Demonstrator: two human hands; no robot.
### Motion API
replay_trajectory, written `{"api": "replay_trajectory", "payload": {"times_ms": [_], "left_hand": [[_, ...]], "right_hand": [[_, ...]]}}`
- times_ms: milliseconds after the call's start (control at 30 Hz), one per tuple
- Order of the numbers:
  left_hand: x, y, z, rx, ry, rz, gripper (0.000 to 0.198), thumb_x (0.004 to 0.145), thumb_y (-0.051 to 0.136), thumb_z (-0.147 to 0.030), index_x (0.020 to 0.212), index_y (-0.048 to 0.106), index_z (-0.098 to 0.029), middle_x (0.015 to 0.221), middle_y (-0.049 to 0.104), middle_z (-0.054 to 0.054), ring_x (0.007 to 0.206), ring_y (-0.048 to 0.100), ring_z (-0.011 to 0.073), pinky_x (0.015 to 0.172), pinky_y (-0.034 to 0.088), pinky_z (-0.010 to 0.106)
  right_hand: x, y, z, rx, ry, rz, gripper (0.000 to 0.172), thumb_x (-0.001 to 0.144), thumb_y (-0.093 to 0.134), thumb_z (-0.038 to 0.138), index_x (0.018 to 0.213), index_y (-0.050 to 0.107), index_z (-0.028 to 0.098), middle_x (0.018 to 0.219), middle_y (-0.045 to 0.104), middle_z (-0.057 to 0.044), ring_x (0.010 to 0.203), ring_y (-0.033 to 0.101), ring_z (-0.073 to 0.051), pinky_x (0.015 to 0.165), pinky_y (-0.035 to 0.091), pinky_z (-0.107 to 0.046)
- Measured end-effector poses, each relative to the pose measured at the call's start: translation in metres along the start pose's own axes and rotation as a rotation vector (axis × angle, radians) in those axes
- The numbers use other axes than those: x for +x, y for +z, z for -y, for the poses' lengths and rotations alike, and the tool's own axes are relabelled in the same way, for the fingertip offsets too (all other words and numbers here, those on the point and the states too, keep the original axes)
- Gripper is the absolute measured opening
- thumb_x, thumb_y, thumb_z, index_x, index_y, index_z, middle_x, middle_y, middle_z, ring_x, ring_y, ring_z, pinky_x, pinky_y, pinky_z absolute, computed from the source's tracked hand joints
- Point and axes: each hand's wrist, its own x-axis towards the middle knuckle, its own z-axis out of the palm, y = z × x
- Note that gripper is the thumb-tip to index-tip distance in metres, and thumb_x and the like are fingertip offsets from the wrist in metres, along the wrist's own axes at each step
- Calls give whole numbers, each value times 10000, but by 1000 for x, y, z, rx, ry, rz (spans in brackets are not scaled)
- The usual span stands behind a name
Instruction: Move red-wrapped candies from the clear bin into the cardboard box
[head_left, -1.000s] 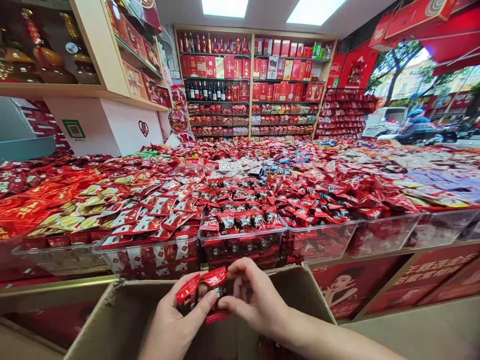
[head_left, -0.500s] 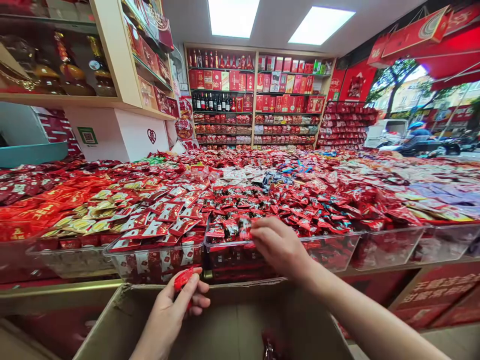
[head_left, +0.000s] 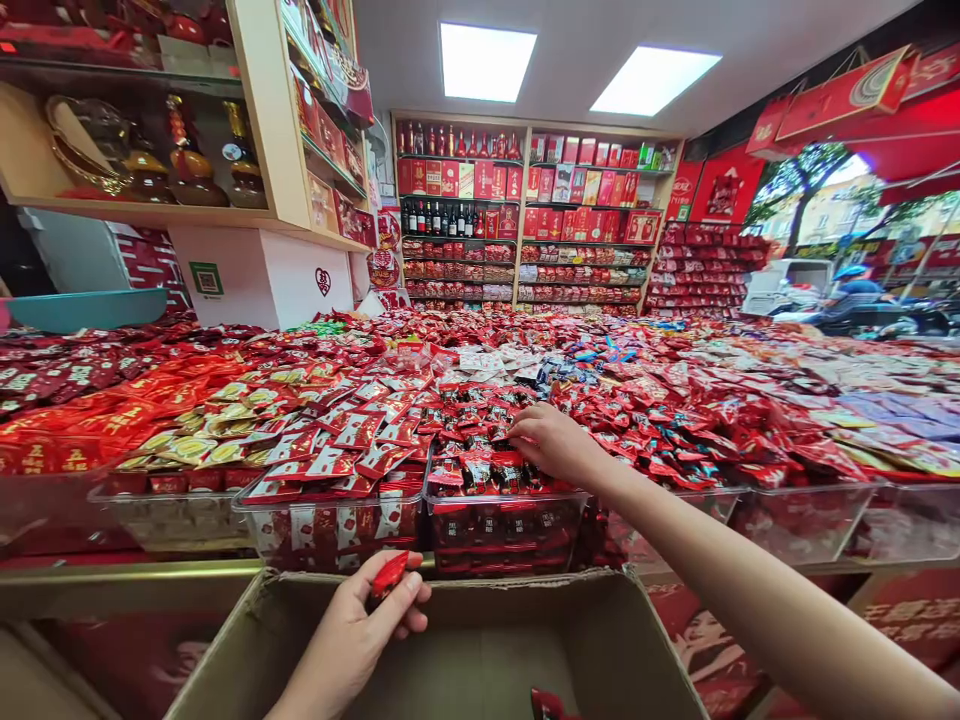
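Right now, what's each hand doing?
Left hand: closed on a red candy packet.
Right hand: on the candies in the clear bin; grip cannot be told.

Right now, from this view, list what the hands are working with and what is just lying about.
In hand: left hand, pinching a red packet; right hand, on the red-and-black packets in the clear bin; cardboard box under the left hand.
Lying about: gold-wrapped sweets; teal basin; dark bottles at the back.

Glossy red candy packet (head_left: 390, 574), tilted
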Motion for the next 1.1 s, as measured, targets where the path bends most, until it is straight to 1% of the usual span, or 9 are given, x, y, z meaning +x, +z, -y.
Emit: {"api": "replay_trajectory", "payload": {"times_ms": [233,367,433,500,633,733,867,1033,1100], "left_hand": [[2,-1,4,19,5,16,317,624,655,-388,838,605,-160,610,666,11,491,589,142,476,401,229],[3,-2,3,8,19,22,341,623,644,-438,819,600,-163,585,640,-1,462,570,139,447,380,226],[0,-3,-2,-63,-31,76,389,655,589,-494,870,583,-169,553,607,-23,428,537,122,433,366,220],[-6,-2,-11,-192,-115,143,454,724,473,-543,1004,535,-191,542,588,-39,411,504,107,446,370,221],[-23,7,-26,-367,-162,264,577,796,243,-583,1228,365,-219,537,603,-25,405,516,123,464,388,234],[-33,17,-28,-364,-185,261,680,759,191,-644,1261,319,-204,502,605,-13,368,536,142,432,393,240],[-37,21,-24,-250,-187,253,618,751,410,-567,1255,343,-217,478,584,-29,328,468,87,395,352,187],[-36,15,-26,-345,-222,251,546,772,390,-547,1181,479,-196,569,596,3,452,491,100,479,405,213],[-34,12,-29,-402,-261,228,496,747,469,-510,1138,524,-209,656,619,14,504,504,105,510,422,220]], "right_hand": [[0,-1,-2,33,-54,71,224,808,422,166,717,626,150,756,589,-75,766,506,-156,740,370,-312],[-2,-8,7,74,-15,-37,211,811,419,186,755,618,142,784,594,-81,803,495,-172,745,371,-320],[-7,-13,25,179,11,-132,198,812,422,204,800,610,143,808,597,-79,807,499,-170,742,377,-313],[-15,-16,54,364,32,-123,192,812,424,222,820,606,158,782,602,-58,748,517,-147,694,393,-280],[-31,-4,114,808,135,112,211,820,416,265,902,597,198,687,619,-10,637,549,-121,581,393,-222],[-39,18,138,1057,274,205,244,824,408,330,879,590,177,564,598,9,561,539,-117,548,387,-215],[-45,39,142,1150,381,90,261,793,465,355,669,575,153,557,586,1,554,523,-110,583,398,-223],[-47,38,137,1188,318,-50,225,788,485,336,687,610,179,616,609,-11,645,547,-121,679,410,-247],[-47,38,137,1228,334,-50,207,779,501,339,722,620,179,608,599,-12,659,546,-122,693,414,-255]]}}
